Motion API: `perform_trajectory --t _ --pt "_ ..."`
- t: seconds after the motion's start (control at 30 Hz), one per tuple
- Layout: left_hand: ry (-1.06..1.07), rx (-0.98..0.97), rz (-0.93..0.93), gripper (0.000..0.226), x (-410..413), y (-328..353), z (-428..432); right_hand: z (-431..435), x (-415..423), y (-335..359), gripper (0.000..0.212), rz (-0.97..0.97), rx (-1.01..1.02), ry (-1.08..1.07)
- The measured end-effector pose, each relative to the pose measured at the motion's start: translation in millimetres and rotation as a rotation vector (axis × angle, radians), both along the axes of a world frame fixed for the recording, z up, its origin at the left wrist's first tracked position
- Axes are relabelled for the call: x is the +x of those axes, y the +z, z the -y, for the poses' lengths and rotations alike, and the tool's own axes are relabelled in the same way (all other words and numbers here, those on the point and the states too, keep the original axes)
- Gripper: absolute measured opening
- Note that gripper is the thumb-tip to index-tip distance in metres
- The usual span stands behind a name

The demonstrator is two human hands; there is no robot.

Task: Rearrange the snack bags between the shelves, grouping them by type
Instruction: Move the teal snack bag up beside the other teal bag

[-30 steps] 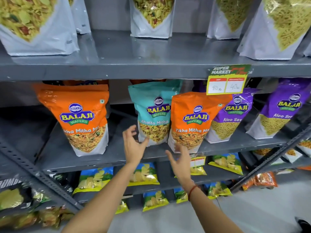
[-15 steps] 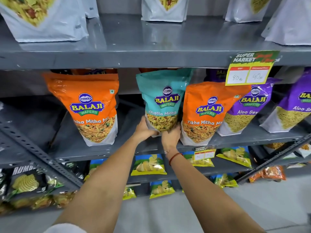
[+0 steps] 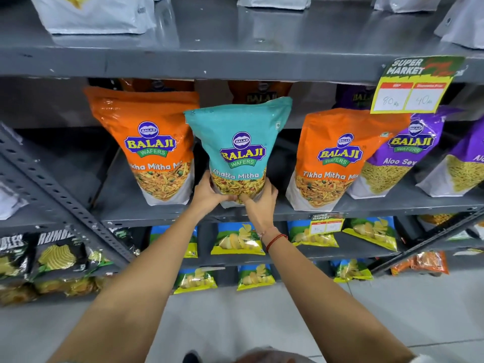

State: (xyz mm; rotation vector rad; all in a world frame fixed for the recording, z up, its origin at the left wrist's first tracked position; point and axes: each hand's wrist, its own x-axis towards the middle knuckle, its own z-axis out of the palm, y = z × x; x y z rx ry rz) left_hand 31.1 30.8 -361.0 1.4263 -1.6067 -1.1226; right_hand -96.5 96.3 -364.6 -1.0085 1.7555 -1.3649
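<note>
A teal Khatta Mitha bag stands upright at the front edge of the grey middle shelf. My left hand grips its lower left corner and my right hand grips its lower right corner. An orange Tikha Mitha Mix bag stands to its left, and a second orange bag to its right. Purple Aloo Sev bags lean at the far right. More bags stand behind in shadow.
White-bottomed bags sit on the top shelf. A price tag hangs from that shelf's edge at right. Blue and yellow chip bags fill the lower shelves; black bags lie at lower left. A slanted metal brace crosses the left side.
Both hands reached up from below the shelf and closed on the bottom of the teal bag. The bag has come forward towards the shelf's front edge.
</note>
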Motion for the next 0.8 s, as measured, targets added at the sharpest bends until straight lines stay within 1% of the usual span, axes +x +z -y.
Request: perform_trajectory --t 0.13,0.27,0.3,0.4,0.47,0.57,0.6,0.7,0.8 --pt "0.005 -0.011 -0.054 0.093 11.8 -4.0 -19.7 -16.0 2.2 0.3 0.081 -0.040 -0.074 0.068" --pt "-0.002 -0.027 -0.100 0.092 28.3 -2.6 -42.6 -37.5 9.9 0.0 0.080 -0.018 -0.103 0.103" --pt "-0.007 -0.035 -0.103 0.094 32.7 2.1 -48.9 -42.7 11.8 1.0 0.079 -0.039 -0.113 0.101" --pt "-0.053 -0.096 -0.062 0.109 46.9 20.6 -63.5 -56.3 16.6 8.6 0.077 -0.113 -0.177 0.059" --pt "-0.096 -0.123 -0.035 0.107 55.8 42.6 -71.7 -63.7 20.4 21.5 0.078 -0.134 -0.244 0.022" --pt "-0.147 -0.184 -0.017 0.100 68.9 85.6 -80.5 -72.7 26.8 51.9 0.089 -0.101 -0.373 -0.005" --pt "-0.165 -0.223 0.008 0.098 72.7 102.1 -83.4 -75.3 28.3 63.8 0.089 -0.098 -0.417 -0.003" --pt "-0.210 -0.342 0.099 0.085 79.8 158.6 -95.5 -84.7 29.3 106.4 0.075 -0.154 -0.544 0.006" --pt "-0.217 -0.473 0.139 0.079 81.0 219.9 -113.9 -90.0 22.9 157.4 0.072 -0.209 -0.678 0.004"
